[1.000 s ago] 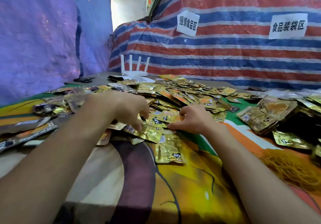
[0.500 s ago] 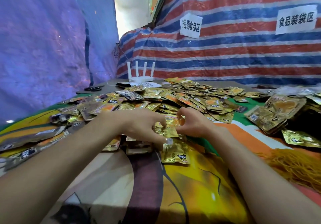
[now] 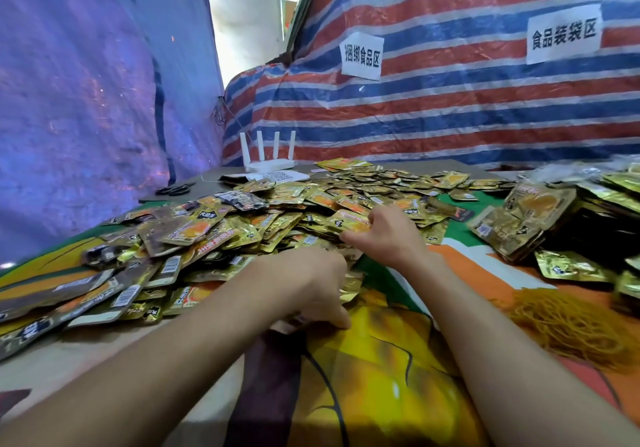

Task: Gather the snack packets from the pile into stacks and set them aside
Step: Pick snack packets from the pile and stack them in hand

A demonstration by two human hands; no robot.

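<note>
1. Head view: snack packets (image 3: 263,224) lay piled across mid-frame, flat, long axes pointing every way.
2. Left hand (image 3: 311,283) curled onto some at the near edge; right hand (image 3: 388,235) apparently pinched one.
3. Tablecloth (image 3: 381,377) lay open at lower centre.

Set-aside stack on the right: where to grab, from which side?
Grip the stack across its two long edges, from above, with the right hand, the nearer one. Its layers lie loose and slightly fanned. Squeezing across the edges likely keeps them together, while a corner pinch would probably let them slide.
</note>
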